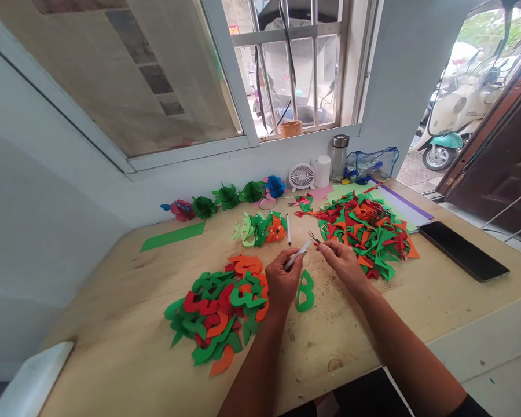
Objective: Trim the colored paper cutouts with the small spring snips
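Observation:
My left hand (285,277) is closed around a narrow white strip (299,255) that sticks out toward the right. My right hand (342,263) pinches a small metal tool with two thin pointed tips (314,236); whether it is scissors or tweezers I cannot tell. The tips are close to the strip's far end. Just below and between the hands lies a green cutout shaped like a letter B (305,291). To the left of my left hand is a pile of green, red and orange cut shapes (217,307). Beyond my right hand spreads a heap of green, red and orange scraps (369,226).
A black phone (463,250) lies at the right. Toward the back are a pen (289,229), patterned cutouts (260,229), dark green paper flowers (228,197), a small fan (301,176), a glass bottle (339,157) and a clear pouch (371,163). A green strip (172,236) lies at left.

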`<action>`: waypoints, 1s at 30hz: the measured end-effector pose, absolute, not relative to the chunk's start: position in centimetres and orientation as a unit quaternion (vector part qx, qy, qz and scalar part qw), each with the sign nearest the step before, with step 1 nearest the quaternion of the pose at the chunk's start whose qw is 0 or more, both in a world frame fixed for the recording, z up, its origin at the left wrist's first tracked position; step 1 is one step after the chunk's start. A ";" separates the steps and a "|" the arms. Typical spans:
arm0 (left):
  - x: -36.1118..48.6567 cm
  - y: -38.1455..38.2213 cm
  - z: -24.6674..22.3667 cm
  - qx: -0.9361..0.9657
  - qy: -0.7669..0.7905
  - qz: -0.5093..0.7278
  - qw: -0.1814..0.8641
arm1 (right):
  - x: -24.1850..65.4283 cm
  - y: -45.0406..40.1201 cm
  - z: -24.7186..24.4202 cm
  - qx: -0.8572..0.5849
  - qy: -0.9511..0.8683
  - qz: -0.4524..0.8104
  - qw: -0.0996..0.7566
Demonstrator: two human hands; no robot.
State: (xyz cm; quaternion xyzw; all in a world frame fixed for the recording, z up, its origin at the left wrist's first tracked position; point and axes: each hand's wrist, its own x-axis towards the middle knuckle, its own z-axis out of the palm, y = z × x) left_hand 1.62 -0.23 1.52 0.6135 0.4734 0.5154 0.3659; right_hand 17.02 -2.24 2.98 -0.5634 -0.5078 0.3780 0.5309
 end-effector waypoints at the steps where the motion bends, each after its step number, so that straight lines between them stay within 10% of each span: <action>1: 1.6 -0.2 1.5 0.610 0.477 0.519 0.361 | 17.0 -2.2 2.9 -0.566 -0.508 0.374 0.531; 30: 1.8 -0.6 1.6 0.579 0.467 0.569 0.352 | 16.8 -2.8 3.9 -0.568 -0.562 0.354 0.486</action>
